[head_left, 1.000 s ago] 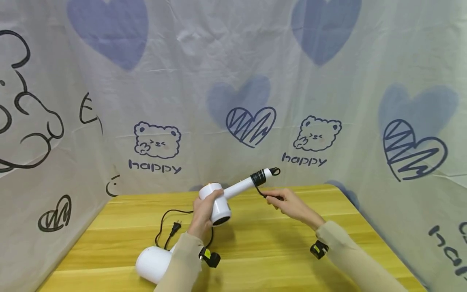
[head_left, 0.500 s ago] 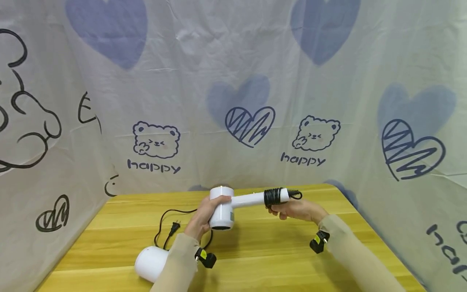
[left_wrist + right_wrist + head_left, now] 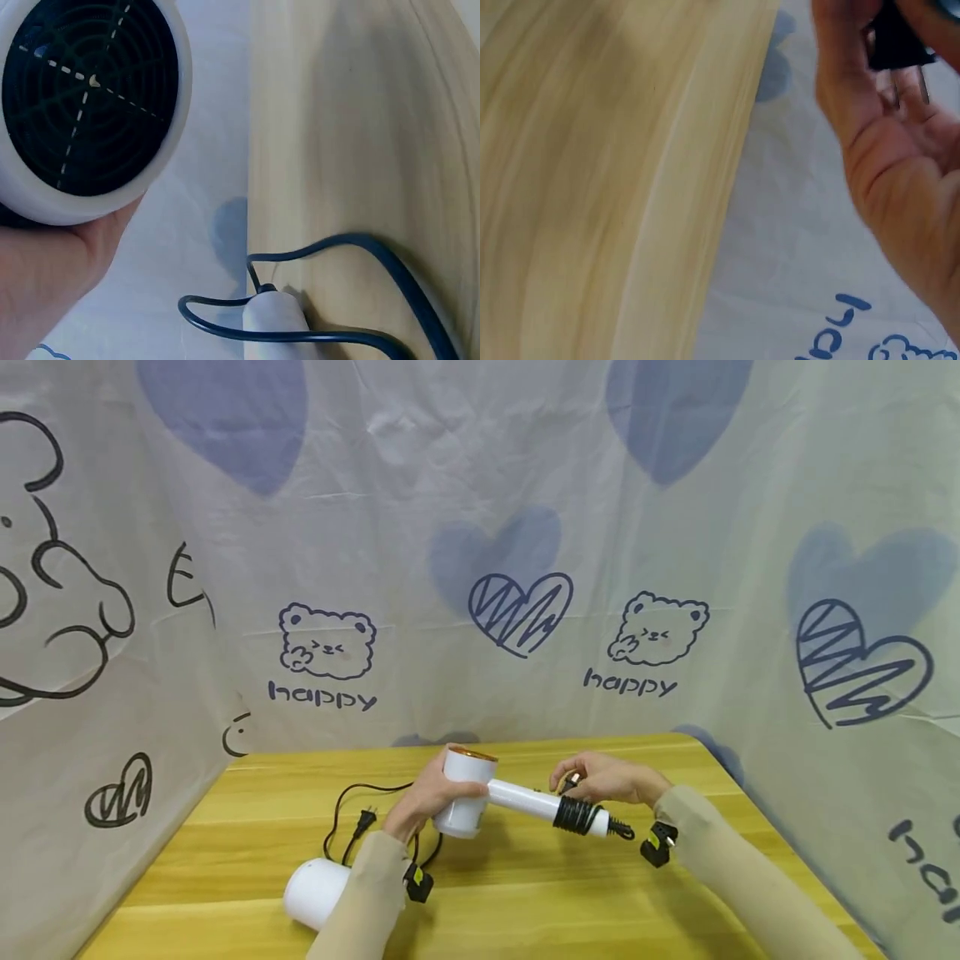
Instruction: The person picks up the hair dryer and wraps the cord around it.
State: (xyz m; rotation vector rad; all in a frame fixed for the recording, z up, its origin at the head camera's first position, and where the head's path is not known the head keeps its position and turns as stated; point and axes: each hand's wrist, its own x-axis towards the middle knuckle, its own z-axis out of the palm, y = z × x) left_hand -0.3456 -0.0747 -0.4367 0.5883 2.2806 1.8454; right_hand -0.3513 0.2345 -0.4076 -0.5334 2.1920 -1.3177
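My left hand [image 3: 423, 797] grips a white hair dryer [image 3: 468, 768] round its barrel, holding it over the table. The handle points right and slightly down. A black cord [image 3: 573, 816] is wound in several turns near the handle's end. In the left wrist view the dryer's dark round grille [image 3: 90, 97] faces the camera, above the left hand [image 3: 52, 277]. Just behind the wound handle, my right hand [image 3: 615, 777] pinches the cord's black plug [image 3: 572, 783] between thumb and fingers. The right wrist view shows the plug [image 3: 896, 41] with its prongs toward the palm.
A second white hair dryer [image 3: 315, 889] lies on the wooden table [image 3: 540, 910] at the left, partly behind the left sleeve. Its loose black cord and plug [image 3: 365, 820] lie beyond it. A printed cloth curtain [image 3: 420, 693] stands along the table's back and sides.
The held dryer's handle has swung from pointing up right to slightly down right. More cord is wound round it. The right hand has circled under the handle to behind it.
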